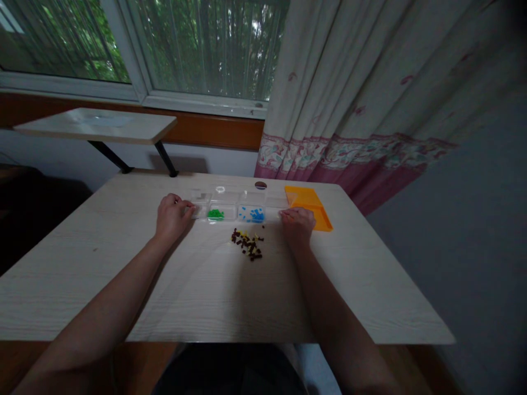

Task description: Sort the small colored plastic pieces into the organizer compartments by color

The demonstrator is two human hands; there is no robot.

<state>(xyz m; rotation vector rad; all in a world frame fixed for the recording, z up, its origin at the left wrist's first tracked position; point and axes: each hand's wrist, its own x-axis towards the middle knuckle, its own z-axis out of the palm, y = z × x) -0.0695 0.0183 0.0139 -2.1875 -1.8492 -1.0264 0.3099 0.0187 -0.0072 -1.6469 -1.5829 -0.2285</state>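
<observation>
A clear plastic box with compartments (230,198) lies at the far middle of the pale wooden table (206,285). Green pieces (215,214) fill one compartment and blue pieces (251,214) the one to its right. My left hand (172,215) grips the box's left end with curled fingers. My right hand (297,224) rests with bent fingers at the box's right end, touching its corner. A small heap of dark red and yellow pieces (247,244) lies loose on the table between my hands, in front of the box.
An orange tray (308,204) lies just right of my right hand. A small dark round thing (261,185) sits behind the box. A small side table (99,125) stands beyond, under the window. A curtain (370,99) hangs at the right.
</observation>
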